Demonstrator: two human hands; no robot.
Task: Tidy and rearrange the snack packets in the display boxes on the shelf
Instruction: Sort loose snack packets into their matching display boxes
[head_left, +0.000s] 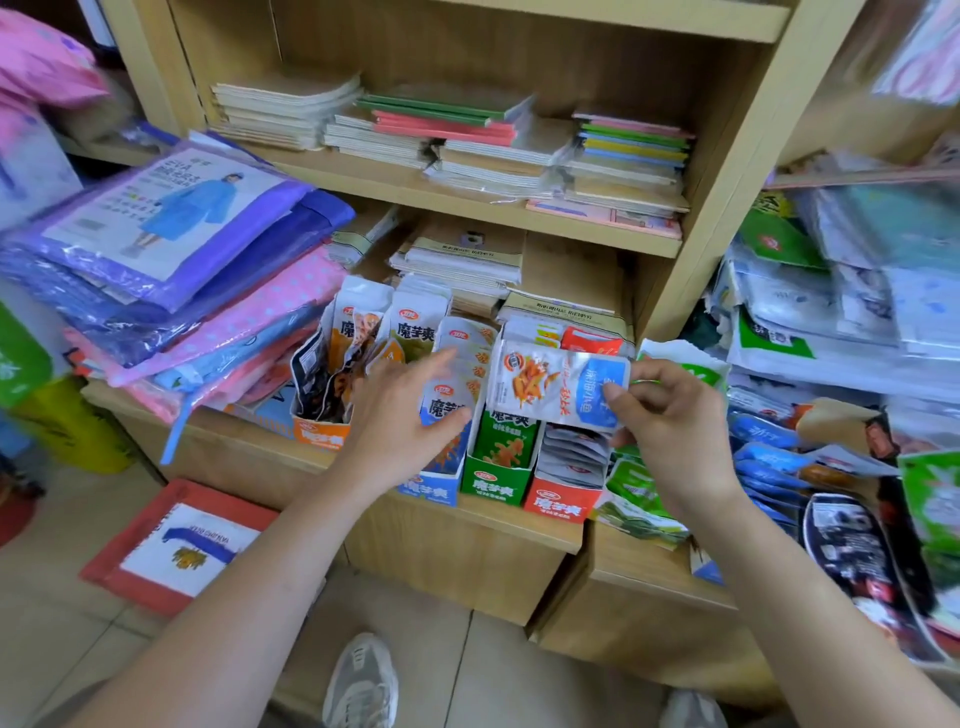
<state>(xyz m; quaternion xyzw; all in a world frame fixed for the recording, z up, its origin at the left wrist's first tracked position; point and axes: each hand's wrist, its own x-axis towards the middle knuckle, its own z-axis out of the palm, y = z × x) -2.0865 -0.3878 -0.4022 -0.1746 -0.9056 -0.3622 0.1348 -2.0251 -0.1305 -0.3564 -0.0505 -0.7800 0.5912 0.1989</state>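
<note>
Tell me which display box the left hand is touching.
The blue box, second from left: the left hand rests on its packets. The orange box, green box and red box are clear of that hand.

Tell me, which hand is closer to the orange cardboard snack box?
Left. The left hand is just right of the orange cardboard snack box; the right hand is farther right, beyond the red cardboard box.

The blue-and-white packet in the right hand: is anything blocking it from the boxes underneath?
Nothing visible does. The right hand pinches the packet sideways above the green box and red box, whose tops are open but packed. The left hand rests on packets in the blue box, off to the side.
</note>
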